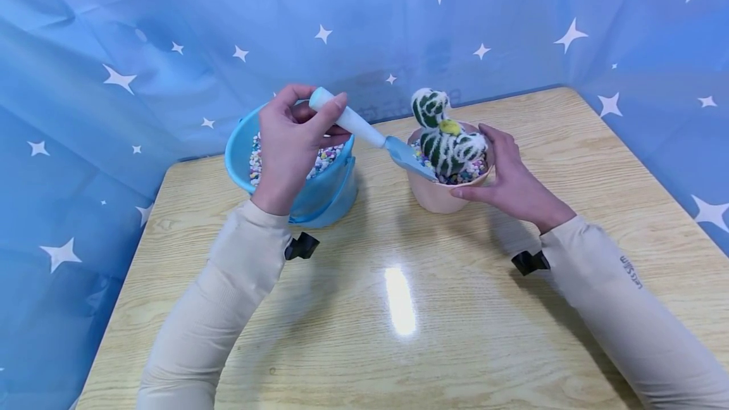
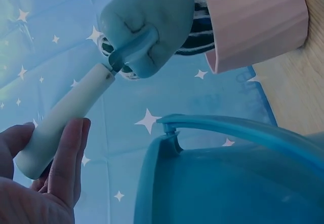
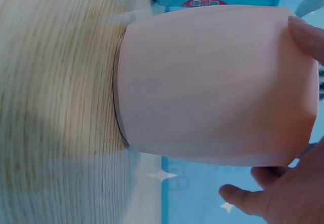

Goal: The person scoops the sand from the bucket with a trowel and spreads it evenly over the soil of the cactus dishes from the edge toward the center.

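My left hand grips the pale handle of a small blue toy shovel. The shovel slants down to the right, its blade at the left rim of a pink flowerpot. In the pot stands a green and white knitted cactus with a yellow piece on it, amid small multicoloured pebbles. My right hand holds the pot by its right side, thumb at the rim and fingers round the far side. Below and behind the left hand is a blue bucket of similar pebbles.
Pot and bucket stand near the back of a wooden table, the bucket to the left. The bucket's handle hangs down on its near right side. A blue curtain with white stars hangs behind and along both sides.
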